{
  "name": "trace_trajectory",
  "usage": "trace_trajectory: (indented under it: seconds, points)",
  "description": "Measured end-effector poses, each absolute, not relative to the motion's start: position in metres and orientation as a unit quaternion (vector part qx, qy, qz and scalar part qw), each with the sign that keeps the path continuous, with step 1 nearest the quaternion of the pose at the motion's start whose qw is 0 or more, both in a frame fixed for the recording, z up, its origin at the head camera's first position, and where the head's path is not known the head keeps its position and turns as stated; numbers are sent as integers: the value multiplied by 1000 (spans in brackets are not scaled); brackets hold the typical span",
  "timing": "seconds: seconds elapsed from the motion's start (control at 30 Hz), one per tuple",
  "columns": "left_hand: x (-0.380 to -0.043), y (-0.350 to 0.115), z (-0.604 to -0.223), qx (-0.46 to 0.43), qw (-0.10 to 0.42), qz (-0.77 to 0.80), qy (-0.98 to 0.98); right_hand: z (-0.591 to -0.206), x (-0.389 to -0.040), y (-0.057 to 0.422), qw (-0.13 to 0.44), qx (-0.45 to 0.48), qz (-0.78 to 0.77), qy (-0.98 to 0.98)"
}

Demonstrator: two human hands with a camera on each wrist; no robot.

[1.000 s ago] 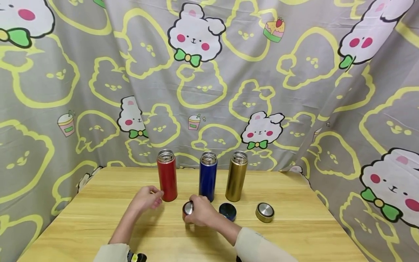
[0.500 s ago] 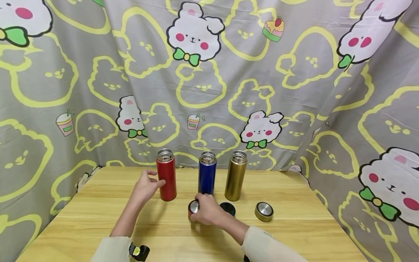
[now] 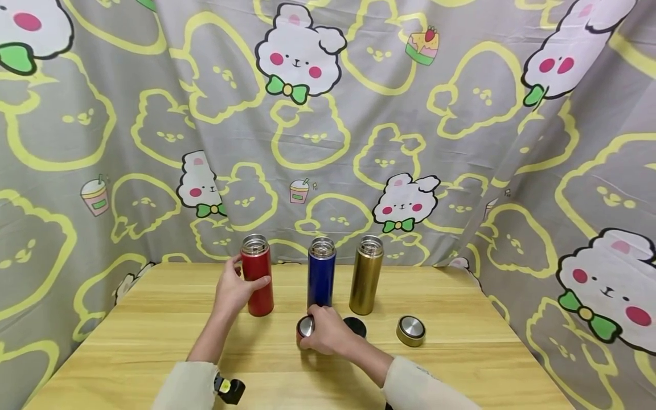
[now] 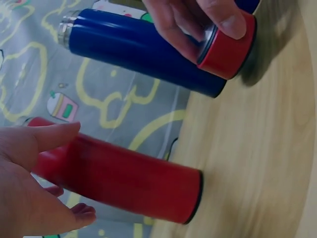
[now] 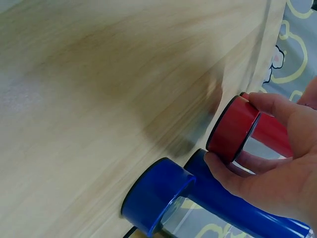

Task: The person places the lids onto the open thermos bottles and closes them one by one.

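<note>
A red thermos bottle (image 3: pixel 259 285) stands upright without its lid. My left hand (image 3: pixel 234 287) is at its left side, the thumb straight across its front. In the left wrist view that hand (image 4: pixel 34 183) is spread around the bottle's upper part, with two fingertips showing below it. My right hand (image 3: pixel 328 330) pinches the red lid (image 5: pixel 234 129) by its side between thumb and fingers, low over the table, its silver top facing up. Behind the right hand stands a lidless blue thermos bottle (image 3: pixel 321 279), and its blue lid (image 5: pixel 156 196) lies beside the red one.
A gold thermos bottle (image 3: pixel 366 282) stands open-mouthed to the right of the blue one. Its gold lid (image 3: pixel 411 331) lies in front of it on the wooden table (image 3: pixel 461 364). A patterned grey curtain (image 3: pixel 318 142) hangs behind and at the sides.
My left hand has moved up and forward, from beside the red bottle's base to around its upper half. My right hand has shifted slightly right with the red lid.
</note>
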State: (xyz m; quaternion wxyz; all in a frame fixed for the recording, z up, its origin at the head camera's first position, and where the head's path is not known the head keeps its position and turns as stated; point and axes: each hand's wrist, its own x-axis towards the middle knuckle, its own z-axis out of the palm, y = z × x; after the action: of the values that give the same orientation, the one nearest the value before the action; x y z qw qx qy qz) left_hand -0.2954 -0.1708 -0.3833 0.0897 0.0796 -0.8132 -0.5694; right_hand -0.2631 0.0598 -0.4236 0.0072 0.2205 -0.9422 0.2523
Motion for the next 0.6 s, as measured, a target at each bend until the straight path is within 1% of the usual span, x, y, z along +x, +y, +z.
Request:
trace_trajectory:
  seconds: [0.3, 0.47, 0.6]
  points:
    - [-304, -165, -396, 85, 106, -572, -809, -425, -263, 64, -8, 212, 263, -941]
    - [-307, -167, -398, 89, 121, -557, -817, -425, -264, 66, -6, 213, 266, -940]
    - [-308, -168, -398, 86, 121, -547, -824, -424, -264, 67, -7, 211, 268, -940]
